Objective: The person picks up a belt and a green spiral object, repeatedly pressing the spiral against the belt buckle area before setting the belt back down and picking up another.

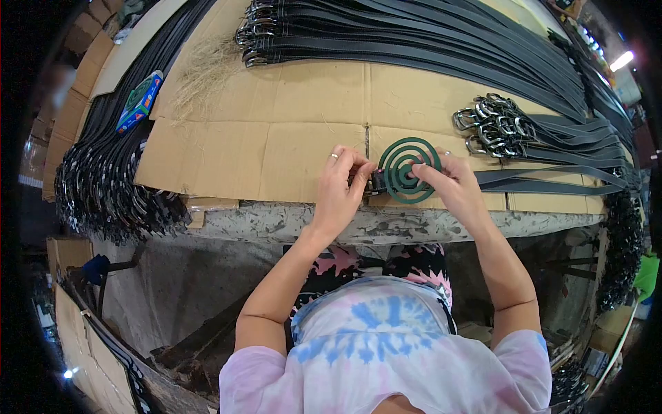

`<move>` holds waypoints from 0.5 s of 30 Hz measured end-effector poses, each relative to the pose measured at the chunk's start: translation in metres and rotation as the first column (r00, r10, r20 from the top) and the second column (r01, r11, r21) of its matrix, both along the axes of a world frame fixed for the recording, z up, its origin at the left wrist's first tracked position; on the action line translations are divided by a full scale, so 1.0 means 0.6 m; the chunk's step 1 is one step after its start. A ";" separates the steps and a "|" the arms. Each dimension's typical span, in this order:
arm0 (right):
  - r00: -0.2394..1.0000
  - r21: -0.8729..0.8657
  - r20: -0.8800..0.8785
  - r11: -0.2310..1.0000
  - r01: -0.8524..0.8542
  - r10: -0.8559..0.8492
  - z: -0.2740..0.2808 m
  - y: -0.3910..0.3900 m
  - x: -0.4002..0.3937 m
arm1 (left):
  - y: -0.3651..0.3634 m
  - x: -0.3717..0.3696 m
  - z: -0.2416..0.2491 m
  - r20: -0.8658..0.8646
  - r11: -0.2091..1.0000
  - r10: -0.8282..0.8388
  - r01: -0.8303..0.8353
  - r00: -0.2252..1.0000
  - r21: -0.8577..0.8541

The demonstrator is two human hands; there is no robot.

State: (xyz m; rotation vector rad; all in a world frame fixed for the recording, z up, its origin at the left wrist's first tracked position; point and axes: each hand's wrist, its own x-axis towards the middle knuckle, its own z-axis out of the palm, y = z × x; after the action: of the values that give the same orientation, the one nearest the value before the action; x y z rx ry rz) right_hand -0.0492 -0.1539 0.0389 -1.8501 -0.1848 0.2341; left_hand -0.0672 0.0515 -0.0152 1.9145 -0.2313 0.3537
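Note:
A green spiral coil [396, 190] is held upright by my right hand [452, 185], whose fingers close on its centre. Just left of the coil, my left hand [343, 185] has its thumb and fingers pinched together at a small dark item beside a belt buckle [376, 181]; what exactly the fingertips hold is too small to tell. Behind the coil and my right hand, dark belts [552, 181] run to the right along the cardboard [296, 155].
Many dark belts [414, 52] lie across the back, and a heap of buckles [496, 127] sits at the right. More belts [110, 165] hang over the left edge, with a blue box [140, 101] on top. Loose fibres [203, 79] lie near the back left.

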 end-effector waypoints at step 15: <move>0.996 0.117 -0.048 0.989 0.085 -0.080 0.011 -0.017 0.016 | 0.025 -0.010 0.027 0.048 0.933 -0.217 0.193 0.975 0.303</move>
State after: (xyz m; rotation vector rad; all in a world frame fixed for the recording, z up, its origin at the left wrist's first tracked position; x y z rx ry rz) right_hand -0.0393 -0.1639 0.0456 -1.7288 -0.0901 0.2007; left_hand -0.0735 0.0667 0.0008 2.1493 -0.5616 0.2664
